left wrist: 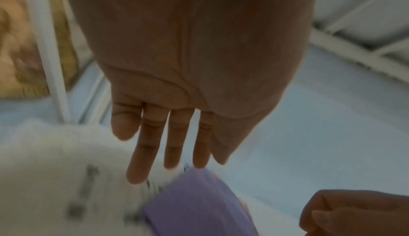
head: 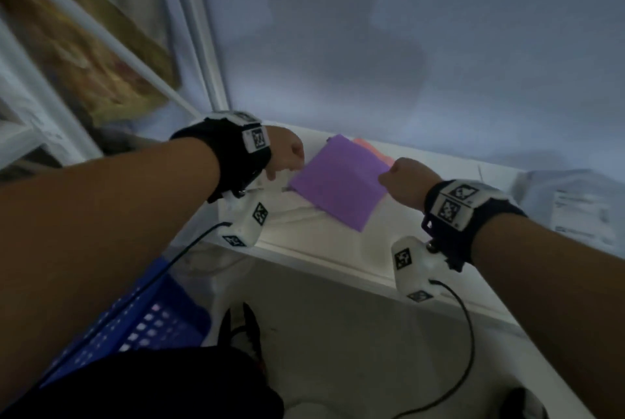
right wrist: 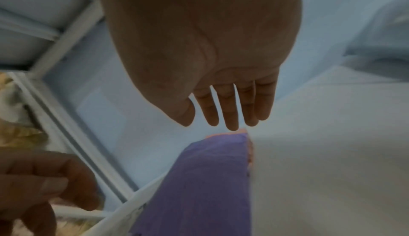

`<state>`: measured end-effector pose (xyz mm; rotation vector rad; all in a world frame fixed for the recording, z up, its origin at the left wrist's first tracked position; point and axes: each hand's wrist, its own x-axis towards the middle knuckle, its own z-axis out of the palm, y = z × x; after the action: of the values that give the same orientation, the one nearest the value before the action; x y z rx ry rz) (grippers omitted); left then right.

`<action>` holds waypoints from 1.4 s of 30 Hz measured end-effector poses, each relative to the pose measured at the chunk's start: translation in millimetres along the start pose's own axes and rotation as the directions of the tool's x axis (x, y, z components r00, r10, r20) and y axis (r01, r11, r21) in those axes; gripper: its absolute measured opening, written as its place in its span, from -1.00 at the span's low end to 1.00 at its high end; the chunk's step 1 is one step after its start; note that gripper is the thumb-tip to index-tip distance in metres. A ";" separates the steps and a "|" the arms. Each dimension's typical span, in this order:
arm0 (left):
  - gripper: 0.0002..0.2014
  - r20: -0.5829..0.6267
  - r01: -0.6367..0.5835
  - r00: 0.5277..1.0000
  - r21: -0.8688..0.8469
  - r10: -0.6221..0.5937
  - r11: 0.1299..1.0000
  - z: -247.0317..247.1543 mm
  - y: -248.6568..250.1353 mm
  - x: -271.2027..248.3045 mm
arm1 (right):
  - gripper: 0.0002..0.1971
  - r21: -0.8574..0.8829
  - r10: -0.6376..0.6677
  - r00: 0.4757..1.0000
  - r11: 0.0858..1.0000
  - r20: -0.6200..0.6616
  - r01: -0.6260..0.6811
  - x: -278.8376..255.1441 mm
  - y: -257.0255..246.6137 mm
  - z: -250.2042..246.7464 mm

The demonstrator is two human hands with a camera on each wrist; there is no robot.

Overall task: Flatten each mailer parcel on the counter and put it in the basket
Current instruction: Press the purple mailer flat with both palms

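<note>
Head view — purple mailer (head: 338, 182) lies on the white counter (head: 324, 249), over a pink one; left hand (head: 287, 155) and right hand (head: 404, 182) reach its two side edges; blue basket (head: 145, 317) sits below left.

Left wrist view — fingers (left wrist: 141, 152) straight and relaxed, tips just above the mailer's corner, holding nothing.

Right wrist view — fingers (right wrist: 230, 110) likewise extended, hovering over its far edge.

Step judged: flattening about to start; next calls for palms pressing down.

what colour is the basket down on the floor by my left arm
Blue, a perforated plastic basket; it shows best in the head view.
</note>
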<state>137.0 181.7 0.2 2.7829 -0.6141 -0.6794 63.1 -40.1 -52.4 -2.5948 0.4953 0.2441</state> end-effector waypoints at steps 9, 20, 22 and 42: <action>-0.44 0.037 0.173 0.984 -0.024 -0.172 0.985 55.3 5.1 58.4 | -0.88 0.572 0.212 0.944 0.754 0.254 -0.323 28.1 42.8 49.5; -0.84 -0.094 0.023 0.995 -0.022 -0.025 1.000 30.8 27.2 34.8 | -0.85 0.733 0.152 0.945 0.600 0.289 -0.320 -0.4 27.8 34.2; -0.91 -0.169 -0.042 0.985 -0.042 0.035 0.998 18.0 44.3 16.3 | -0.78 0.787 0.120 0.951 0.537 0.285 -0.304 -16.2 22.9 15.6; -0.90 -0.150 -0.418 0.889 0.114 0.432 0.901 33.4 148.4 -39.4 | -0.82 0.693 0.299 0.949 0.663 0.102 -0.284 -76.5 144.3 -76.5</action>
<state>38.0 63.5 30.5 2.5965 -1.1857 -0.3224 -56.7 -172.6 -28.0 -1.7556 0.8307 0.0987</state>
